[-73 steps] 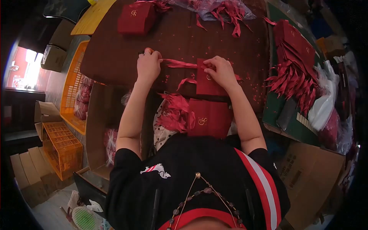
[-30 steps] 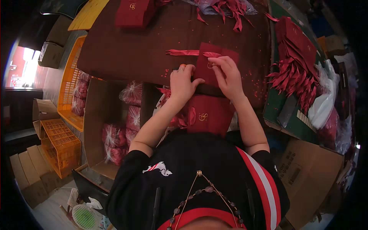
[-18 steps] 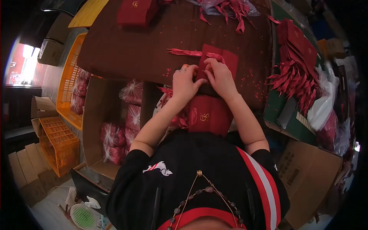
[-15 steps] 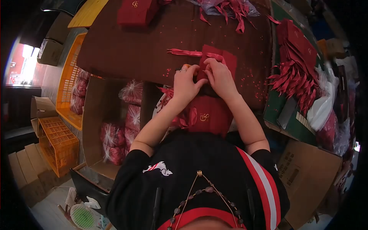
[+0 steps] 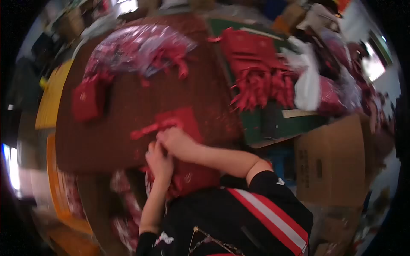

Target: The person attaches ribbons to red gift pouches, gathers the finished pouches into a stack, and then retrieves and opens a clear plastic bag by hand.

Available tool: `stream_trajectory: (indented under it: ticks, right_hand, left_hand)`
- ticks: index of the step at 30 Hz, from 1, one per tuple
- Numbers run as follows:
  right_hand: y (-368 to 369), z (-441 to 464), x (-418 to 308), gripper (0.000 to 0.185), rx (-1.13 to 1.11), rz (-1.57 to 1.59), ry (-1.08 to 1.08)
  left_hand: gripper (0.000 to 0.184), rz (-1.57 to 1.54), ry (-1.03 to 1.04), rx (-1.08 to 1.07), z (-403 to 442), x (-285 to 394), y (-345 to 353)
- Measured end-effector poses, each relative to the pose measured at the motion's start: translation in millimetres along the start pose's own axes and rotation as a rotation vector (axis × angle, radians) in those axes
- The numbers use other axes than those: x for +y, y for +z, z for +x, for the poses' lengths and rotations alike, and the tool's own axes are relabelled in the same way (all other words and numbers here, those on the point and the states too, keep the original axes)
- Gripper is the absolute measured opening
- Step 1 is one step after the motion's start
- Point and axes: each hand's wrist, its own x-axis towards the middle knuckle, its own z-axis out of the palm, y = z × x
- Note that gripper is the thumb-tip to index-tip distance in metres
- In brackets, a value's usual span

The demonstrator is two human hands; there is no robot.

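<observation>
A flat red gift bag [image 5: 188, 118] lies near the front of the brown table, with a red ribbon [image 5: 149, 129] stretching left from it. My right hand [image 5: 176, 143] rests over the bag's near part, fingers bent and pressed together. Just below and left, my left hand [image 5: 159, 162] has its fingers closed, meeting the right fingertips. Blur and the hands themselves hide what is pinched between them. Another red gift bag [image 5: 194, 176], with a gold mark, lies close against my body under my forearms.
Clear plastic [image 5: 136, 47] covers red ribboned items at the back, beside stacked red bags [image 5: 87, 100]. On the green surface [image 5: 256, 134] at right lie ribboned red bags [image 5: 250, 51] and a white plastic bag [image 5: 308, 81]. A cardboard box [image 5: 333, 162] and orange crate [image 5: 53, 179] flank the table.
The head view has swung to the right and blurred, showing more of the table's far side. Both hands stay together at the flat red bag, with fingers closed.
</observation>
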Motion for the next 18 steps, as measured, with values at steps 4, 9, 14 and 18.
stream_trajectory:
  ticks: [4,9,14,18]
  right_hand:
    - [9,-1,-3,0.030,-0.044,-0.177,0.035]
    - [-10,7,0,0.031,-0.146,0.266,0.320]
    - [4,3,-16,0.028,-0.092,-0.028,0.219]
    - [7,-1,3,0.026,0.006,0.079,0.191]
  left_hand:
    - [0.043,-0.004,-0.022,-0.002,-2,-5,3]
    - [0.047,0.101,-0.026,-0.035,2,14,-4]
    - [0.043,0.130,0.116,-0.005,8,11,0]
    - [0.038,-0.018,0.012,-0.065,13,8,0]
